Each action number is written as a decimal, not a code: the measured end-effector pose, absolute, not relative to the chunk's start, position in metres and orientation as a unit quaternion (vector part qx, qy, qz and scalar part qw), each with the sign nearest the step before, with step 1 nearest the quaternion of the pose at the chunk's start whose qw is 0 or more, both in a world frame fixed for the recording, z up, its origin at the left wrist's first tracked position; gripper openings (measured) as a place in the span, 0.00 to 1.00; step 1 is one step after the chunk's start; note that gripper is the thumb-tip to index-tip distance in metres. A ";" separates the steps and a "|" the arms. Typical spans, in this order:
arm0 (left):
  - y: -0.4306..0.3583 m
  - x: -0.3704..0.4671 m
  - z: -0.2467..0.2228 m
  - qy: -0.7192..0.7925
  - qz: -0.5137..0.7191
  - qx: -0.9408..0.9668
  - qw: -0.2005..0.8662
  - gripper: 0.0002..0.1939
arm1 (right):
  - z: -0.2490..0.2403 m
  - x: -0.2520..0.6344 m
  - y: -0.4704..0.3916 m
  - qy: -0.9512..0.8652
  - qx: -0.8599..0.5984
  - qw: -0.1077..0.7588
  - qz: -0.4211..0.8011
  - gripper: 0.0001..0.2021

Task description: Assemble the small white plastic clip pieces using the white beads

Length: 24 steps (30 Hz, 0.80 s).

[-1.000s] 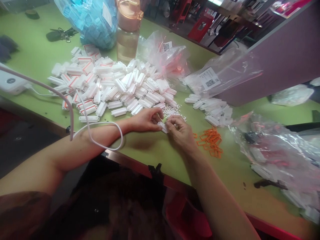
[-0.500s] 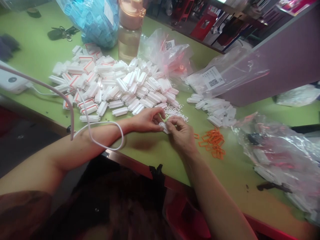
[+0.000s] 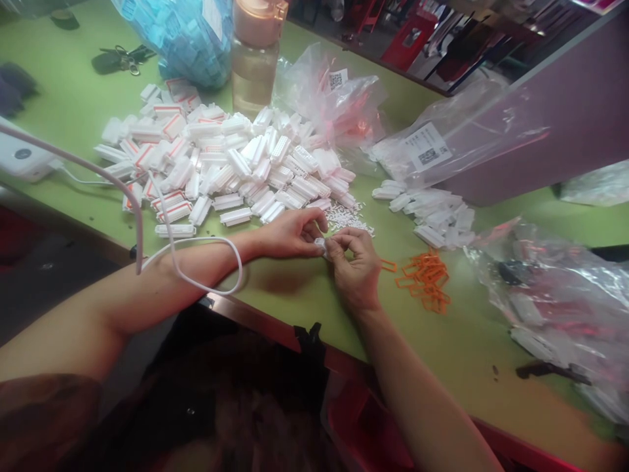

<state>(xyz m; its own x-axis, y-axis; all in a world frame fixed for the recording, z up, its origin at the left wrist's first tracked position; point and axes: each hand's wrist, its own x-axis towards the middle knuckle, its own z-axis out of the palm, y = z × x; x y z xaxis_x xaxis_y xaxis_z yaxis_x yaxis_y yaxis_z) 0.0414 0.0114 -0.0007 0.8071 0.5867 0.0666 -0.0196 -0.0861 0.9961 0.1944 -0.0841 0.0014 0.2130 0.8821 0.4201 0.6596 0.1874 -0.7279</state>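
Note:
Between my two hands is a small white plastic part, mostly covered by fingers. My left hand pinches its left end with thumb and fingertips. On the other side my right hand grips the part between thumb and bent forefinger. Just beyond the fingers lies a scatter of tiny white pegs. A big heap of white plastic housings, some with an orange strip, spreads behind my left forearm. To the right of my right hand is a small pile of orange rectangular frames.
A white cable loops over my left forearm from a white device. Behind the heap stand a bottle and a bag of blue parts. White pieces and clear bags lie right, beside a partition.
The white part shows less now, with my right hand's fingers closed further over it and tilted slightly. The view has shifted a little; both hands stay in about the same place.

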 end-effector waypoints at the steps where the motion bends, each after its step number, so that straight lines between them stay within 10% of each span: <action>1: 0.011 0.041 0.000 0.206 0.235 0.699 0.643 0.16 | 0.001 0.194 -0.084 -0.614 -0.627 0.463 0.121 0.08; 24: 0.013 0.041 -0.010 0.230 0.257 0.701 0.624 0.16 | 0.018 0.198 -0.097 -0.760 -0.593 0.237 -0.117 0.10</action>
<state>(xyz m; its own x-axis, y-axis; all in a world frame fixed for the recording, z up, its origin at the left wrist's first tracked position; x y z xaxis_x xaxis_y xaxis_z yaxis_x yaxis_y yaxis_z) 0.0409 0.0130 -0.0096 0.7618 0.6436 0.0736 0.0019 -0.1158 0.9933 0.1984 -0.0970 0.0175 -0.1837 0.8466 0.4994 0.9578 0.2685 -0.1028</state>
